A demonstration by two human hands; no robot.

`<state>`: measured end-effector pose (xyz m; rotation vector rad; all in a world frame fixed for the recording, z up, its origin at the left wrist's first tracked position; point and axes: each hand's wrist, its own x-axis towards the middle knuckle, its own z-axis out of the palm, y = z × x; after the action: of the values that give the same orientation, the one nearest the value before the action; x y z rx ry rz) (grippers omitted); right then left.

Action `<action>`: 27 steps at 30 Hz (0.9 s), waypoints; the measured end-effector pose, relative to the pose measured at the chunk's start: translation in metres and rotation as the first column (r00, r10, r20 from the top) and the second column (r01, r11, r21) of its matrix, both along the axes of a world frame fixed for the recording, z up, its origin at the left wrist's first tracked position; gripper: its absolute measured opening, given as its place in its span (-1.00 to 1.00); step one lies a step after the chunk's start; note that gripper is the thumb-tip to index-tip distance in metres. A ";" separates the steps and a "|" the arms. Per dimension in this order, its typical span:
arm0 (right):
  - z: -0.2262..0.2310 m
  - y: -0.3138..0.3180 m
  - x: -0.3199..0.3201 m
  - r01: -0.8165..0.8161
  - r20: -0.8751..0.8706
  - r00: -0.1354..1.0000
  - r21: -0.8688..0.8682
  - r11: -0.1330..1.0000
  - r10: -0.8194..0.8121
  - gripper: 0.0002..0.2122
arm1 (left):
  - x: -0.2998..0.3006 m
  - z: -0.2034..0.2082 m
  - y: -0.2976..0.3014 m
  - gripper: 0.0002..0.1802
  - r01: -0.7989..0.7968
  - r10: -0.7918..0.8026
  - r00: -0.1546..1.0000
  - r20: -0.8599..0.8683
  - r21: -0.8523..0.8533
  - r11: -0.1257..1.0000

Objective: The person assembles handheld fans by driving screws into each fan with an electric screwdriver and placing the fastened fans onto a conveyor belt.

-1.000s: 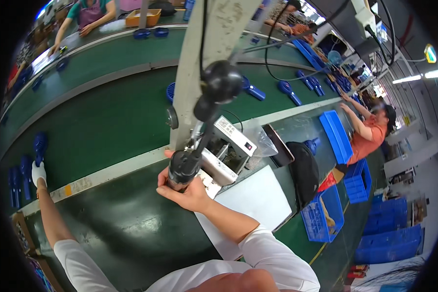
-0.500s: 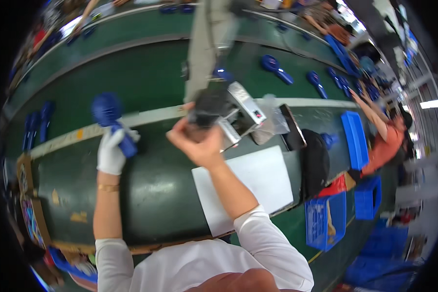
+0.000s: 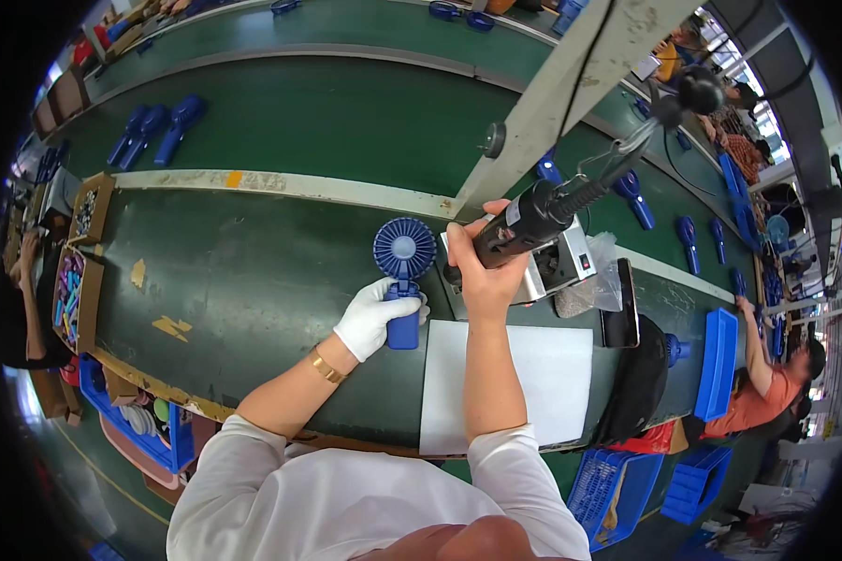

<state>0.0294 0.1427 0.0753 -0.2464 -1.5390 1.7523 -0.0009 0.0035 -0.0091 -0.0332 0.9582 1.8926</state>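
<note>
My left hand (image 3: 370, 320), in a white glove, is closed around the handle of a blue handheld fan (image 3: 403, 251). The fan's round grille points away from me, above the dark green bench. My bare right hand (image 3: 486, 273) grips a black electric screwdriver (image 3: 522, 224), which slants down toward the left, its cable rising to the upper right. The tool's tip is hidden by the hand, to the right of the fan. Just behind the right hand sits a small metal box with a red switch (image 3: 575, 264), partly covered.
A white sheet (image 3: 533, 393) lies under my right forearm. Beside it are a phone (image 3: 619, 304), a clear plastic bag (image 3: 604, 271) and a black cloth item (image 3: 638, 383). A slanted metal post (image 3: 543, 103) rises behind. More blue fans (image 3: 180, 129) lie on the green conveyor. Small-parts boxes (image 3: 86, 299) stand left.
My view has turned to the left. The fan in my left hand has come closer to my right hand, which keeps hold of the screwdriver.
</note>
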 end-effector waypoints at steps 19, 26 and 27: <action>-0.023 -0.016 -0.013 -0.237 -0.139 0.967 -0.173 0.956 0.215 -0.59 | -0.005 -0.007 -0.003 -0.75 -0.013 0.011 0.998 0.055 0.043 0.999; -0.063 -0.034 -0.012 -0.258 0.129 0.963 0.195 0.946 0.236 -0.64 | -0.003 -0.017 -0.002 -0.67 -0.151 0.152 0.988 -0.012 0.054 0.987; -0.060 -0.034 -0.014 -0.255 0.105 0.966 0.256 0.932 0.236 -0.66 | -0.005 -0.018 -0.003 -0.62 -0.111 0.113 0.993 -0.032 0.051 0.993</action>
<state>0.0157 0.1087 0.0148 0.0209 -1.9075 1.7101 -0.0061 0.0004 -0.0273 -0.0251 0.9502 2.0252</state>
